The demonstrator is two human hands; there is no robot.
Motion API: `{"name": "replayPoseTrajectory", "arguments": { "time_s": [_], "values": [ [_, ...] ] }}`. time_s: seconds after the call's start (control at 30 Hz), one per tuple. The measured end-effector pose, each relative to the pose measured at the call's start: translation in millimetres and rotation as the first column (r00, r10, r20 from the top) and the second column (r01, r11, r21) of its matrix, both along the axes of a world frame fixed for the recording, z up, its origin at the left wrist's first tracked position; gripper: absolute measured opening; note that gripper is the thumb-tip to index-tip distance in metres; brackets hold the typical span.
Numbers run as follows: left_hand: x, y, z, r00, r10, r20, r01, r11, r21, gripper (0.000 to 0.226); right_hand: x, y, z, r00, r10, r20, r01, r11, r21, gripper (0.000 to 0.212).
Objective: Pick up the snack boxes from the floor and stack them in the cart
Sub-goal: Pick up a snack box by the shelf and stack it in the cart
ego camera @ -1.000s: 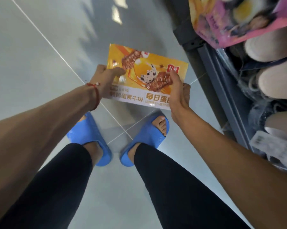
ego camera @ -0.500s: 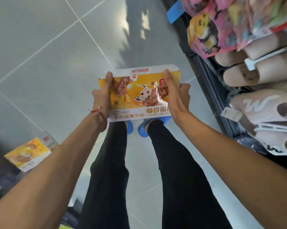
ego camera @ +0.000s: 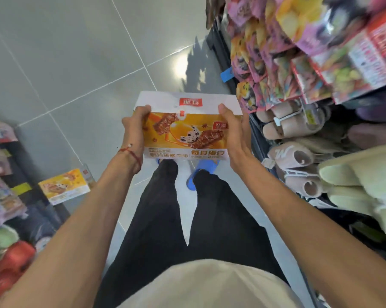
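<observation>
Head view shows the person now standing upright in the aisle, with the snack box (ego camera: 185,132) raised well clear of the floor (ego camera: 76,63) and held level in front of the body. The left hand (ego camera: 133,132) grips its left end and the right hand (ego camera: 234,134) its right end, thumbs on the printed face, fingers curled underneath. A second ago the box hung low over the blue slides (ego camera: 198,174); since then it has come up and tipped, so its white top flap shows. The pick-up looks done, with the carry to the cart next. A second snack box (ego camera: 64,185), unseen a second ago, now sits to the left on something dark; whether that is the cart I cannot tell. Slippers (ego camera: 298,156) crowd the shelf on the right.
</observation>
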State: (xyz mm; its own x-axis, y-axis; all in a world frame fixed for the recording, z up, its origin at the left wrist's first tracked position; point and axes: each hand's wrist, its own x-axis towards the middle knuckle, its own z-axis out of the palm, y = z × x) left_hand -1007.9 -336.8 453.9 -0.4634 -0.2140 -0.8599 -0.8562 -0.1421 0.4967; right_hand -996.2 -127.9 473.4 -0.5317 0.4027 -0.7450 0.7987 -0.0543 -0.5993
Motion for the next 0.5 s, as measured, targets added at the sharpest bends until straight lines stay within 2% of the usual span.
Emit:
{"name": "replayPoseTrajectory", "arguments": {
  "time_s": [0.07,0.2,0.33,0.37,0.43,0.5],
  "values": [
    [4.7,2.4,27.2,0.999,0.023,-0.034,-0.023,1.000,-0.004,0.081,2.1,3.3,24.8,0.998,0.039,-0.055,-0.041,0.998,-0.039,0.084],
    [20.9,12.6,78.2,0.987,0.090,-0.133,-0.087,0.996,0.024,0.050,5.1,14.7,62.5,0.985,0.094,-0.147,-0.111,0.988,-0.107,0.051],
    [43.2,26.6,112.4,0.942,0.228,-0.245,-0.225,0.974,0.039,0.020,5.0,27.7,96.4,0.953,0.208,-0.220,-0.238,0.964,-0.117,0.055],
    [50.1,30.5,120.7,0.926,0.260,-0.274,-0.262,0.965,0.033,0.016,3.8,31.6,104.0,0.940,0.234,-0.249,-0.271,0.954,-0.127,0.050],
    [64.0,39.5,137.9,0.891,0.327,-0.315,-0.334,0.942,0.031,0.019,1.2,40.2,117.3,0.912,0.286,-0.295,-0.337,0.931,-0.139,0.026],
    [80.2,47.3,153.7,0.849,0.399,-0.346,-0.409,0.911,0.049,0.028,2.0,45.8,132.2,0.885,0.324,-0.335,-0.388,0.911,-0.142,0.023]
  ]
}}
